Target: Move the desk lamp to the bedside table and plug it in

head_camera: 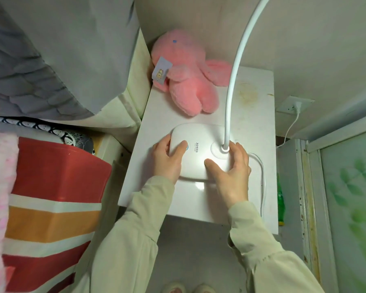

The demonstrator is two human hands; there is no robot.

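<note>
Left side: bed (51, 187) with striped red-orange-white cover, one grey pillow (40, 60) up top. Not part of the job.

Left hand (167, 159) is on the left edge of the lamp base (201, 153), fingers curled round the rim, thumb lying on top next to the blue button. Firm hold, hand partly closed on the base.

Lamp base sits flat on the bedside table (190, 199), near the front half. Looks lit: bright glare on the base and on the tabletop in front of it. One white neck (235, 70) rises from the right end of the base and arcs out of frame at the top; lamp head not visible.

Right hand (230, 172) clamps the right end of the base, thumb on top, fingers wrapped round the far side by the neck socket.

One pink plush toy (188, 77) at the back of the table, apart from the base.

One white cord (262, 176) loops off the right of the base along the table edge. One wall socket (294, 104) to the right, with one plug in it. Can't trace the cord all the way, but judging by the glow it's probably the lamp's.

Status, my read: move done, plug likely in. Left: final nudge of the base, let go.

Count: 2 hands, 1 lamp, 1 table, 1 toy, 1 cord, 1 socket, 1 plug.
</note>
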